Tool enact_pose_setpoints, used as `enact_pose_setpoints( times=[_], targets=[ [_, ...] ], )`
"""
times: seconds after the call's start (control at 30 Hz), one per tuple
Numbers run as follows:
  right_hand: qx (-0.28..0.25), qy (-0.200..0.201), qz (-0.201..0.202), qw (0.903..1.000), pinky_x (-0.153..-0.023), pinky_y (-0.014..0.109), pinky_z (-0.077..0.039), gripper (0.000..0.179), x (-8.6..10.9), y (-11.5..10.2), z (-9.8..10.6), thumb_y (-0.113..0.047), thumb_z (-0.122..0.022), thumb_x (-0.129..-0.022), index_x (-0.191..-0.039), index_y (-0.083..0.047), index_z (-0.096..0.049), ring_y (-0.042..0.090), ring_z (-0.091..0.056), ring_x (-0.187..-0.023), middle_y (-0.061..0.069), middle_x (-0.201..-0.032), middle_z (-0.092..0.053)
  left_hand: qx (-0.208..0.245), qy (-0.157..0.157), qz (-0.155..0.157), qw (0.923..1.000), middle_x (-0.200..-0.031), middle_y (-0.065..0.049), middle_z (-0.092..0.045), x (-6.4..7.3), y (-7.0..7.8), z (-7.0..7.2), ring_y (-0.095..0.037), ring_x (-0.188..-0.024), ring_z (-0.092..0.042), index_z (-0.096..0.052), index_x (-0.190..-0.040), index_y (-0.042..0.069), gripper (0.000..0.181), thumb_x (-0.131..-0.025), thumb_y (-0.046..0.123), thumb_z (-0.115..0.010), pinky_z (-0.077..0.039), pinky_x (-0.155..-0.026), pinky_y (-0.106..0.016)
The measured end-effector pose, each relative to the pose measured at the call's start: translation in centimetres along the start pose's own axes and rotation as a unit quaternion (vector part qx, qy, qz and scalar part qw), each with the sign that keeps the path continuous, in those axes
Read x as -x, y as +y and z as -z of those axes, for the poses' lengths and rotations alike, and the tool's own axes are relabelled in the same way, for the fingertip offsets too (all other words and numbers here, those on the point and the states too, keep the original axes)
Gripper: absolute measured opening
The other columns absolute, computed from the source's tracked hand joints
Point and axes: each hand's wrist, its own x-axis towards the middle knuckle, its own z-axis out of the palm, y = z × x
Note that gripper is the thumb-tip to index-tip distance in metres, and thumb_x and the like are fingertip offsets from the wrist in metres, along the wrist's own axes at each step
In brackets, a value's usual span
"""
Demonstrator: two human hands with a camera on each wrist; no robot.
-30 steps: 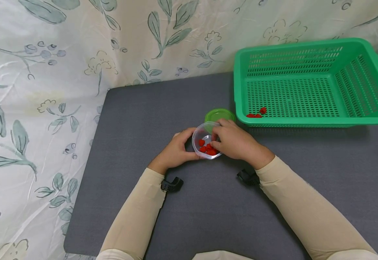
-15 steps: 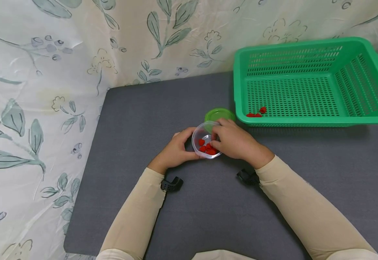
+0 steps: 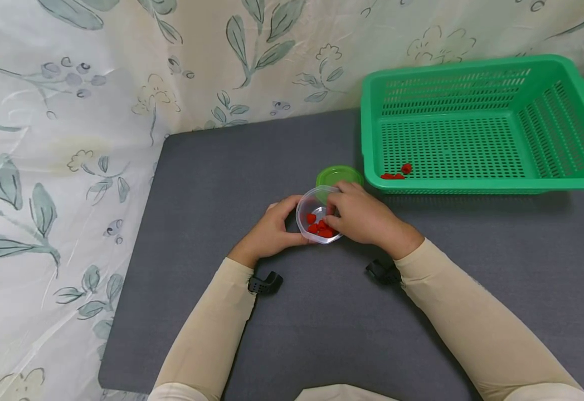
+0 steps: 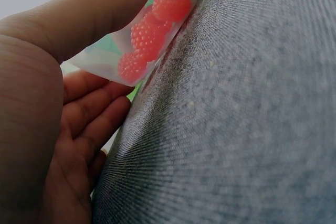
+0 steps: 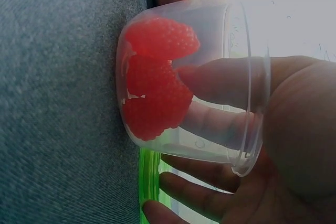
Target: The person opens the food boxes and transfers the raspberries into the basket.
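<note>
A clear plastic cup (image 3: 303, 207) stands on the grey table with several red raspberries (image 5: 157, 35) at its bottom. My left hand (image 3: 274, 231) holds the cup from the left, thumb along the near side and fingers round the far side. From the right, my right hand (image 3: 364, 218) reaches over the rim. Its thumb and a finger are inside the cup, pinching a raspberry (image 5: 160, 95) low among the others, as the right wrist view shows; the remaining fingers stay outside, beside the wall. Seen from the head, this hand covers part of the cup.
A round green lid (image 3: 339, 174) lies just behind the cup, partly overlapped by it and the right hand. Farther right, a large green slotted basket (image 3: 472, 185) holds a few raspberries (image 3: 406, 168) in its near left corner. Leaf-patterned cloth (image 3: 272, 67) hangs behind the table (image 3: 212, 184).
</note>
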Motion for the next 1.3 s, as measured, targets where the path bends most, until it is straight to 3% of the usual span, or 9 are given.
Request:
enact_pose_setpoints(
  times=[0.5, 0.73, 1.3],
  targets=[
    [-0.001, -0.001, 0.001, 1.0000, -0.088, 0.046, -0.048, 0.014, -0.08, 0.22, -0.11, -0.019, -0.077, -0.102, -0.092, -0.010, -0.071, 0.034, -0.051, -0.109, 0.013, -0.116, -0.057, 0.013, 0.001, -0.018, 0.9998, -0.143, 0.001, -0.065, -0.22, -0.35, -0.08, -0.020, -0.129, -0.057, -0.061, -0.151, 0.012, 0.074, -0.086, 0.026, -0.093, -0.040, -0.115, -0.043],
    [-0.004, -0.002, -0.004, 1.0000, -0.087, 0.045, -0.049, 0.014, -0.03, 0.17, -0.11, -0.018, -0.076, -0.101, -0.091, -0.010, -0.071, 0.034, -0.051, -0.109, 0.013, -0.114, -0.056, 0.008, 0.000, -0.011, 0.9999, -0.143, 0.000, -0.065, -0.26, 0.30, -0.02, -0.018, -0.129, -0.057, -0.061, -0.151, 0.009, 0.074, -0.085, 0.018, -0.094, -0.040, -0.115, -0.042],
    [-0.001, -0.009, -0.008, 0.9999, -0.090, 0.046, -0.050, 0.012, 0.06, -0.07, 0.18, -0.020, -0.080, -0.100, -0.093, -0.010, -0.076, 0.034, -0.051, -0.112, 0.014, -0.119, -0.057, 0.007, -0.003, -0.013, 0.9999, -0.144, 0.001, -0.065, -0.20, 0.18, 0.07, -0.020, -0.131, -0.056, -0.060, -0.152, 0.011, 0.076, -0.085, 0.022, -0.095, -0.039, -0.115, -0.044]
  ],
)
